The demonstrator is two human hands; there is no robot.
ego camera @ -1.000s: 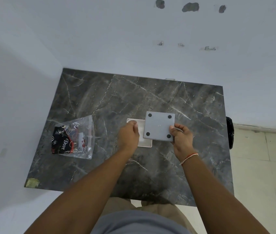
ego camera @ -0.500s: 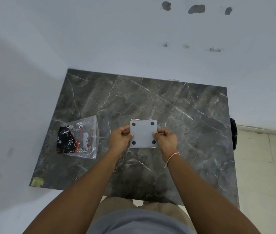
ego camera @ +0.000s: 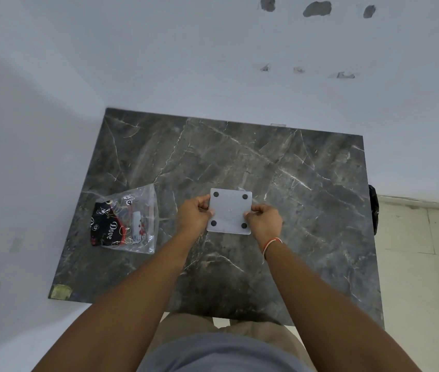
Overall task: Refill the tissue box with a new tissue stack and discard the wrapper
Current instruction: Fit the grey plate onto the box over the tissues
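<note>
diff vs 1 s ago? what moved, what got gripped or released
The grey base plate, feet up, moved left from its offset spot and now sits squarely over the white tissue box, hiding it. The left hand shifted from the box onto the plate's left edge; the right hand keeps gripping the right edge. The wrapper and table stayed put.

Grey base plate [ego camera: 229,212] now squarely over the box, seemingly seated.

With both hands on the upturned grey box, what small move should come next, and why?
Probably press the base panel down until it seats. Left hand and right hand pinch its opposite edges, its four dark feet face up, and the wrapper lies aside on the table.
</note>
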